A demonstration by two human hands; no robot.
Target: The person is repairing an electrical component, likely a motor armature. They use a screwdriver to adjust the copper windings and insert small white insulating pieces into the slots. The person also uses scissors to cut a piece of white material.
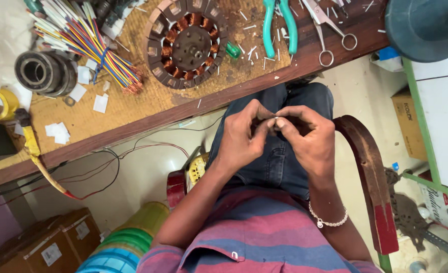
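Over our blue-jeaned lap, our left hand (241,136) and right hand (307,136) meet, fingertips pinched together on a tiny white sliver (275,122). At eleven o'clock, the round copper-wound motor stator (187,43) lies on the wooden workbench (133,108).

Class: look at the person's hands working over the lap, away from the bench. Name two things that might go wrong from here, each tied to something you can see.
1. The small white piece is pinched between the fingertips of the left hand and right hand over the lap, not the workbench; if it slips, it may drop to the floor.
2. The scissors lie at the bench edge; a nudge might knock them off.
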